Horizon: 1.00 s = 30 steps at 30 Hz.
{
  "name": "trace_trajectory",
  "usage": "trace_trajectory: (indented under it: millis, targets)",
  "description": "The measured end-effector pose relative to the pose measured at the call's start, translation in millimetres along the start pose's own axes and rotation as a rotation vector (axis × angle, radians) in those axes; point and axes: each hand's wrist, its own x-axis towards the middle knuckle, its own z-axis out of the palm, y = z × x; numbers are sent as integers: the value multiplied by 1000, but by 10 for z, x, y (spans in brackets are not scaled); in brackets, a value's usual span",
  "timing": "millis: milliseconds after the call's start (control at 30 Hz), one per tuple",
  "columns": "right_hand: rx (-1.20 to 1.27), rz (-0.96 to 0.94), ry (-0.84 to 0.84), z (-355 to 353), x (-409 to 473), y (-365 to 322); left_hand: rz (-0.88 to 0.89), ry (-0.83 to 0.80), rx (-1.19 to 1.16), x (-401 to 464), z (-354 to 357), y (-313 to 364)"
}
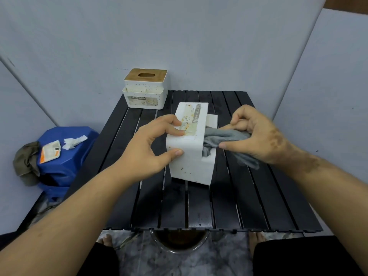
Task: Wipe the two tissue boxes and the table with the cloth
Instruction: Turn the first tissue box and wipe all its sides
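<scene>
Black slats, stiff and a little glossy with narrow gaps between them, make up the table (199, 206), so a wipe along the grain should run cleaner than one across it. Just past its near half, the white tissue box (190, 156) lies tipped on its side, a hard, smooth-walled shell with rounded corners and a paper label facing up; it looks light and hollow, likely to skid on the slats unless braced. The left hand (153, 150) braces it, fingers curled over the labelled face and thumb against the near side, a sound hold on the broad flat walls. The right hand (256, 134) is closed on the grey cloth (225, 139), soft and limp, bunched and pushed into the box's recessed side; it will follow corners easily and needs fingertip pressure behind it. At the far left corner stands the second tissue box (143, 94), upright, white with speckles, with a slotted wooden lid. Off the table to the left sits a blue plastic stool (79, 152) carrying crumpled paper.
</scene>
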Motion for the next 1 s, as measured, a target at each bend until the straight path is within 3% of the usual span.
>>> trace_trajectory:
  millis: [200,367,600,833,1000]
  targets:
    - [-56,-89,136,406,27,-39,13,11,-4,2,38,-9]
    - [0,-42,-100,64,62,-19,7,-3,3,7,6,17]
    - [-6,-51,11,312,77,-61,-5,9,-12,9,37,3]
    - [-115,45,-129,-204,67,-95,-1,-14,33,23,-4,20]
    - [-75,-48,-16,138,20,-105,19,2,11,33,45,14]
